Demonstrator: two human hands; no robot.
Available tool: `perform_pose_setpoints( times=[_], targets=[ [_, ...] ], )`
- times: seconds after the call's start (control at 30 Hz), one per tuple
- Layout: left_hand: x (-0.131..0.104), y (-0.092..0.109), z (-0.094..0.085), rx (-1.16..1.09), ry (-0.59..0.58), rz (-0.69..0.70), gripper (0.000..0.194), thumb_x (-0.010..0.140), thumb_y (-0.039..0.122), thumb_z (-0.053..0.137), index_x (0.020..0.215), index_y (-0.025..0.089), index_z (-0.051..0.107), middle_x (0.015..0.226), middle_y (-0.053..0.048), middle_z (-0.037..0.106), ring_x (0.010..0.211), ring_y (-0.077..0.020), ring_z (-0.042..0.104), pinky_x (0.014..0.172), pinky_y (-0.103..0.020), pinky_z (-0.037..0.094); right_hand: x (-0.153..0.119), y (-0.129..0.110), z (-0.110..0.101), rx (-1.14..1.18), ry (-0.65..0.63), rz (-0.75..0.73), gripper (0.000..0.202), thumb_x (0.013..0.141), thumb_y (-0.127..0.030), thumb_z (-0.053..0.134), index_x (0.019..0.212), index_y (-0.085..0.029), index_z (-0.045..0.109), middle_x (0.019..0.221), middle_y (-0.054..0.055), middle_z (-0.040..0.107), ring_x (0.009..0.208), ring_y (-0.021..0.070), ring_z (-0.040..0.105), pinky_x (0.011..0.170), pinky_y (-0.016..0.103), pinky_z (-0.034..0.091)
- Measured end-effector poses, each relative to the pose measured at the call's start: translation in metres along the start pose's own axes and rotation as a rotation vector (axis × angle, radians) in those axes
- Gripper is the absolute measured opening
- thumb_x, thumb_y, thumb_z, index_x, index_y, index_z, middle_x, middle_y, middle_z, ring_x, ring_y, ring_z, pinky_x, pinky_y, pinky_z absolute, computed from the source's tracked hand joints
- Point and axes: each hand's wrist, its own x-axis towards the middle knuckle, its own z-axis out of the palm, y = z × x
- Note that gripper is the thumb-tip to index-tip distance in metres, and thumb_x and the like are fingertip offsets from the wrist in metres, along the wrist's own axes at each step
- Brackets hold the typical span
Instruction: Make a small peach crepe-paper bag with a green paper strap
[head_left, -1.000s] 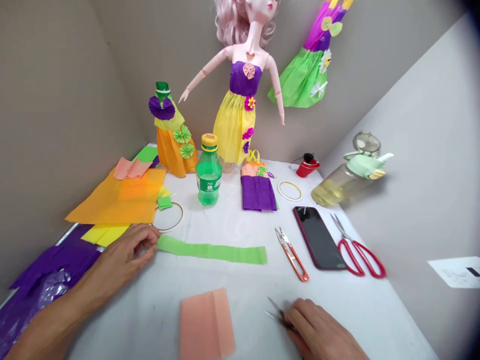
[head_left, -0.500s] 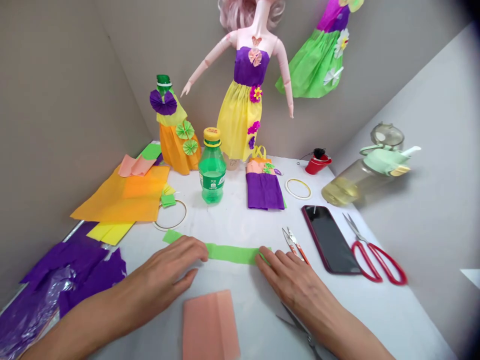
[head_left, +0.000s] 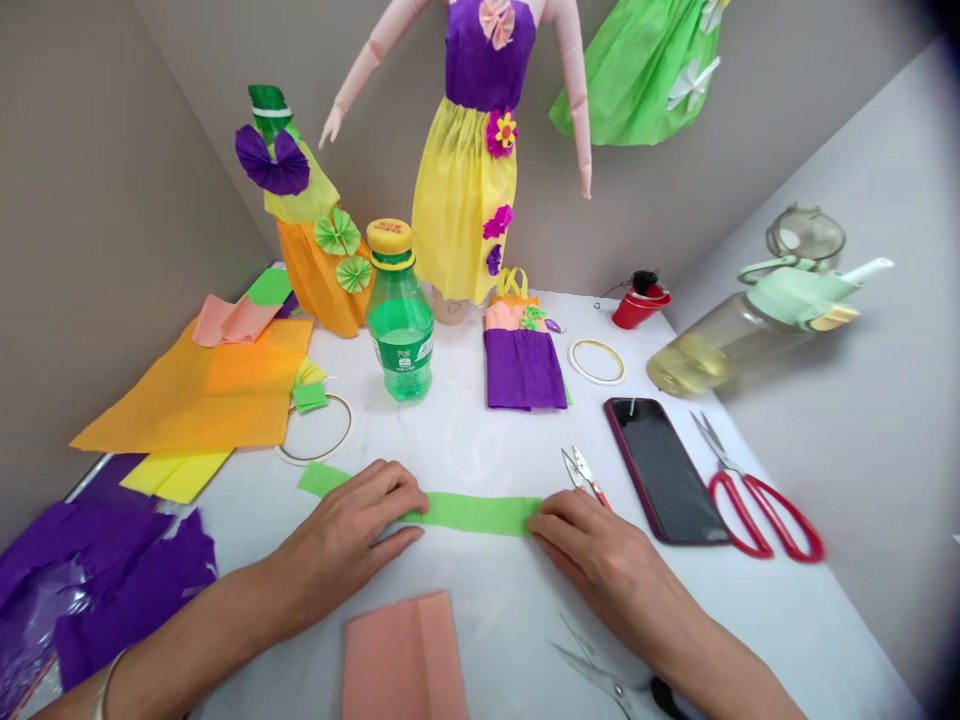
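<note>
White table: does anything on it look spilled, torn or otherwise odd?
No spill shows. The crumpled purple paper-like sheet at the far left looks odd: its edge is ragged, as if torn, unlike the neat, straight-edged light-green paper strip at the person's left hand.

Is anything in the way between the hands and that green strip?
No, nothing visible is in the way: the left hand lies over part of the green strip, and the right hand is at its right end. The snips lie just beyond the right hand and the pink sheet lies nearer the person, both off the strip.
</note>
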Motion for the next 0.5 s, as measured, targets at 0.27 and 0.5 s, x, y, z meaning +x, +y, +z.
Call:
perform_pose_setpoints(
  times=[0.27, 0.5],
  targets=[
    [0.0014, 0.0010, 0.0033, 0.011, 0.032, -0.026, 0.011, 0.095, 0.023, 0.052, 0.104, 0.023, 0.057, 0.103, -0.006, 0.058, 0.097, -0.0201, 0.056, 0.080, -0.031, 0.048, 0.0003, 0.0034, -0.0040, 0.107, -0.040, 0.072, 0.024, 0.096, -0.011, 0.043, 0.092, -0.022, 0.064, 0.091, 0.005, 0.061, 0.079, 0.0162, 0.061, 0.073, 0.029, 0.053],
    [0.0020, 0.0039, 0.0037, 0.026, 0.044, -0.015, 0.011, 0.094, 0.022, 0.052, 0.104, 0.023, 0.057, 0.102, -0.005, 0.058, 0.096, -0.0196, 0.056, 0.080, -0.030, 0.048, -0.0015, 0.0042, -0.0023, 0.127, -0.080, 0.088, 0.012, 0.094, -0.020, 0.054, 0.104, -0.022, 0.061, 0.096, 0.006, 0.059, 0.083, 0.0181, 0.061, 0.076, 0.032, 0.055]
  ],
)
